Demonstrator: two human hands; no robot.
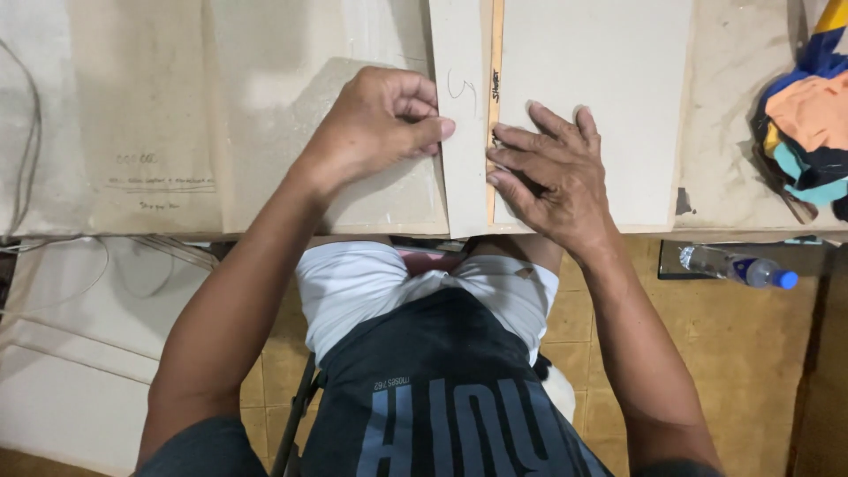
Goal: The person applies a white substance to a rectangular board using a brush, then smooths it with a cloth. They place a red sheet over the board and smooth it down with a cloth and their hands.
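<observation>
Lying across the top of the view, the table (265,35) is covered with pale, stained sheets, and I take the thin wooden ruler (496,88) as the landmark for all places. The ruler lies along the table, running away from the person, between two pale cardboard sheets. The large cardboard sheet (609,79) is directly right of the ruler; the narrow cardboard strip (461,132) is directly left of it and touches it.

The left hand (371,132) is left of the ruler. Its fingers are curled in, almost a fist, and the thumb and first finger pinch the left edge of the narrow strip. The right hand (552,181) is at the near end of the ruler. Its fingers are spread and flat; they press on the large sheet, and the fingertips (499,159) touch the ruler's edge. It grips nothing.

Far right of the ruler, a heap of coloured cloth scraps (808,124) lies at the table edge. Below it, nearer to the person, a clear plastic bottle (738,268) with a blue cap lies on its side.
</observation>
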